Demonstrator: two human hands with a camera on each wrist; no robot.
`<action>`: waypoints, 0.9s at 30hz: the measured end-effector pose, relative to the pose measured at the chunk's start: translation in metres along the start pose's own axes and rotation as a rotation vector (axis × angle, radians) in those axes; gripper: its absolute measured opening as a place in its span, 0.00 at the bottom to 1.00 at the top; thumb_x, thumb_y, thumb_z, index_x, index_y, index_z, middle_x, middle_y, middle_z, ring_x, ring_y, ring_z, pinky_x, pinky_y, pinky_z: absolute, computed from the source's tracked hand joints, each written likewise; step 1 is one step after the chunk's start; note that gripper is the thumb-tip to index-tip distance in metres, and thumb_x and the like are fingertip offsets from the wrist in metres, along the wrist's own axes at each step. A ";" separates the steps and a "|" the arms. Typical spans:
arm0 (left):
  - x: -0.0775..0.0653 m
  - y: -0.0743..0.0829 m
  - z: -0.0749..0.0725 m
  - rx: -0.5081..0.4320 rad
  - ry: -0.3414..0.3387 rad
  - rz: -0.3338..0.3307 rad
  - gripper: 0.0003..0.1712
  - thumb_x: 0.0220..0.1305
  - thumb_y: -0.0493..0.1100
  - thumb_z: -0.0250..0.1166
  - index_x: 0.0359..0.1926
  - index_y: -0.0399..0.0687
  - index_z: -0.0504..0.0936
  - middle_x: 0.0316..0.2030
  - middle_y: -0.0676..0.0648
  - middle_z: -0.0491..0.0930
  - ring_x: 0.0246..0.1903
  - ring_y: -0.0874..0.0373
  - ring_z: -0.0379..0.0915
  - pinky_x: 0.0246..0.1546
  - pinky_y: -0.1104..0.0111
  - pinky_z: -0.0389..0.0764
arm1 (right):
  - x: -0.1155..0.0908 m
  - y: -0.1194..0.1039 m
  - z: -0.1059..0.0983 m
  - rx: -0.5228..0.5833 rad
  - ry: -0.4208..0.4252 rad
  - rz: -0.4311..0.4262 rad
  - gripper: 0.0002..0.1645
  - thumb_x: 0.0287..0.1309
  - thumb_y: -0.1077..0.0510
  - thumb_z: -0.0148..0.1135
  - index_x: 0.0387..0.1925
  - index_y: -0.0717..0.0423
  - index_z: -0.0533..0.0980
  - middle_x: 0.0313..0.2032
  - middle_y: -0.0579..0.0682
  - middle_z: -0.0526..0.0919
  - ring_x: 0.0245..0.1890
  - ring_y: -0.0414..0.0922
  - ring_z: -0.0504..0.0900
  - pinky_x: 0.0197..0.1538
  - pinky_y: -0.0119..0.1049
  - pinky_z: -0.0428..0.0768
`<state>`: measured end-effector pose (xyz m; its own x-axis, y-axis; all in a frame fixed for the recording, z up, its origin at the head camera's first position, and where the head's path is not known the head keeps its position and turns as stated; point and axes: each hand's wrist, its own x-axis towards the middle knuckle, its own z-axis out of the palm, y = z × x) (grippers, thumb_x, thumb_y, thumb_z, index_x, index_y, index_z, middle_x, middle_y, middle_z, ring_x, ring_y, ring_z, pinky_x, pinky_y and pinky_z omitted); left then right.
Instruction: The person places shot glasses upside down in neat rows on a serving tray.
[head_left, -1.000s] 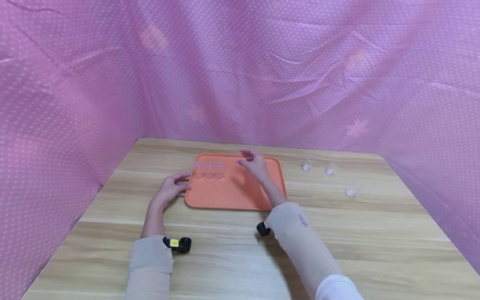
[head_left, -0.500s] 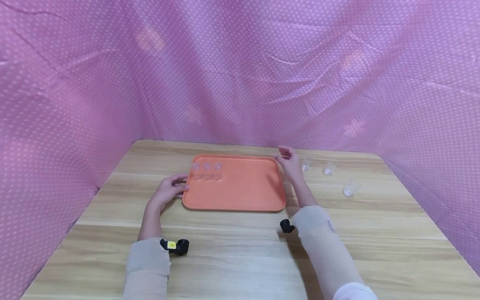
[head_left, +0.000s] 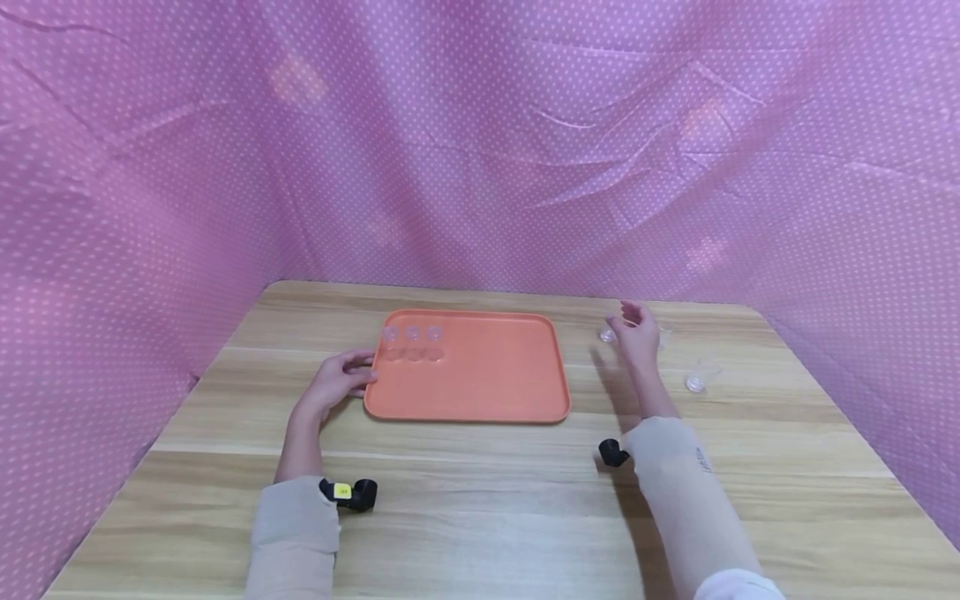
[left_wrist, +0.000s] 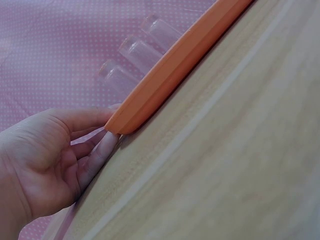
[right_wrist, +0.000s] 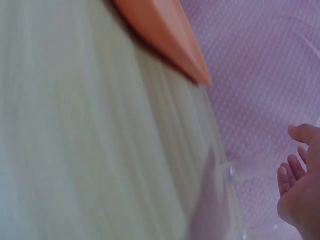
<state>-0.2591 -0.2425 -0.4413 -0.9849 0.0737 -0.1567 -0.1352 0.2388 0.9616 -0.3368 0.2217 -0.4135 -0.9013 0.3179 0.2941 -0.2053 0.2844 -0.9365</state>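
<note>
An orange tray (head_left: 480,392) lies on the wooden table. Three small clear cups (head_left: 413,337) stand in a row at its far left, their wider ends apparently down. My left hand (head_left: 333,383) pinches the tray's left rim between thumb and fingers, plainest in the left wrist view. Over the table to the tray's right, my right hand (head_left: 637,333) hovers with loosely bent fingers and nothing in them. Beside its fingertips is a clear cup (head_left: 606,334). A second cup (head_left: 664,337) is partly hidden behind that hand, and a third cup (head_left: 696,382) stands nearer on the right.
Pink dotted cloth (head_left: 480,150) hangs behind the table and along both sides. Bare wooden tabletop (head_left: 480,500) lies in front of the tray. Black wrist cameras (head_left: 363,495) sit on both forearms.
My right hand has moved right, from above the tray past its right rim to the loose cups. The left hand stays at the left rim. The cups appear unmoved.
</note>
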 end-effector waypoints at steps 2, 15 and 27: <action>0.000 0.000 -0.001 -0.001 -0.002 0.003 0.31 0.63 0.34 0.57 0.65 0.34 0.59 0.59 0.34 0.63 0.43 0.53 0.73 0.40 0.67 0.80 | 0.000 0.004 -0.004 -0.001 -0.004 0.042 0.27 0.53 0.66 0.60 0.56 0.67 0.67 0.53 0.64 0.70 0.53 0.55 0.69 0.56 0.40 0.70; -0.001 0.000 -0.001 -0.010 -0.001 0.013 0.31 0.62 0.33 0.57 0.65 0.33 0.58 0.59 0.34 0.63 0.43 0.53 0.73 0.40 0.67 0.80 | -0.003 0.023 -0.007 0.020 -0.059 0.205 0.34 0.54 0.64 0.60 0.62 0.63 0.61 0.57 0.60 0.66 0.57 0.53 0.63 0.61 0.42 0.64; 0.001 -0.001 0.000 -0.048 -0.008 0.012 0.32 0.61 0.31 0.57 0.65 0.31 0.58 0.59 0.33 0.62 0.40 0.57 0.74 0.40 0.67 0.80 | 0.006 0.036 -0.009 -0.079 -0.160 0.200 0.33 0.55 0.65 0.61 0.61 0.68 0.61 0.54 0.65 0.69 0.54 0.56 0.69 0.58 0.42 0.69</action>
<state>-0.2603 -0.2426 -0.4428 -0.9856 0.0844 -0.1468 -0.1286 0.1907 0.9732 -0.3466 0.2423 -0.4438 -0.9711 0.2297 0.0652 0.0076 0.3025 -0.9531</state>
